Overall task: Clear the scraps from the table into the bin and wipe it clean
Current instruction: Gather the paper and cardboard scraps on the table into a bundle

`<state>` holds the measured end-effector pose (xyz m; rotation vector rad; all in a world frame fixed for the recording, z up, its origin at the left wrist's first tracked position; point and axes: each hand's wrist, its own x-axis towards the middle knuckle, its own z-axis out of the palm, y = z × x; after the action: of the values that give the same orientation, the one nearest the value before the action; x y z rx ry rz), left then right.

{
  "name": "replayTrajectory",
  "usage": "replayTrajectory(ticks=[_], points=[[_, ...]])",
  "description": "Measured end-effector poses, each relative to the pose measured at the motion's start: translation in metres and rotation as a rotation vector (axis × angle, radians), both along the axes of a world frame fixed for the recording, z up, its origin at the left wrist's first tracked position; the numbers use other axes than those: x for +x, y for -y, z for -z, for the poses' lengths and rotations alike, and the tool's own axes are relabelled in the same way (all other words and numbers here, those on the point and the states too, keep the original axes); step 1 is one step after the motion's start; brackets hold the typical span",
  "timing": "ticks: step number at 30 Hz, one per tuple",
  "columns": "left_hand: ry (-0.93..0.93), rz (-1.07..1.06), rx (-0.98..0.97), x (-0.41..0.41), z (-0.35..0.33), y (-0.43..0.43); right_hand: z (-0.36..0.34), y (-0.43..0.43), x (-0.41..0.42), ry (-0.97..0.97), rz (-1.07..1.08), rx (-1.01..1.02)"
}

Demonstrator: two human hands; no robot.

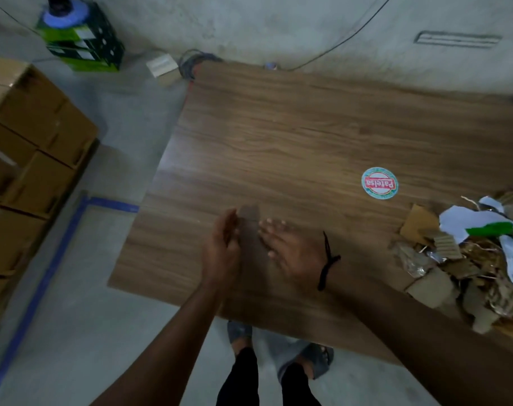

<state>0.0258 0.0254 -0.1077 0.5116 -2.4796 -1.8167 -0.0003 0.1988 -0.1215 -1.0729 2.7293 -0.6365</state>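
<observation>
Both hands open nr scraps

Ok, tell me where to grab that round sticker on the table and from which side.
Take the round sticker by its rim, probably the edge nearest you. It lies flat on the table, so a fingernail must lift the edge first. The right hand is nearer.

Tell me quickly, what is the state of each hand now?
Left hand: open, edge-on to the table, holding nothing visible.
Right hand: open, fingers spread, holding nothing.
</observation>
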Motion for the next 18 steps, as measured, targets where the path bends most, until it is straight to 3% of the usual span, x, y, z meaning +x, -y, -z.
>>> replayTrajectory(ticks=[5, 11, 13, 16, 18], points=[[0.013, -0.041, 0.080, -0.002, -0.002, -0.008, 0.005, -0.012, 0.029, -0.153, -0.114, -0.071], [0.056, -0.057, 0.125, 0.007, -0.003, -0.021, -0.003, -0.018, 0.029, -0.315, -0.130, 0.036], [0.086, -0.155, 0.292, 0.009, -0.006, -0.025, -0.007, -0.013, 0.029, -0.356, -0.090, 0.077], [0.189, -0.358, 0.689, 0.007, -0.012, -0.029, -0.013, 0.004, 0.025, -0.320, -0.001, 0.174], [0.246, -0.424, 0.856, 0.003, -0.013, -0.030, -0.016, 0.008, 0.020, -0.208, 0.158, 0.149]])
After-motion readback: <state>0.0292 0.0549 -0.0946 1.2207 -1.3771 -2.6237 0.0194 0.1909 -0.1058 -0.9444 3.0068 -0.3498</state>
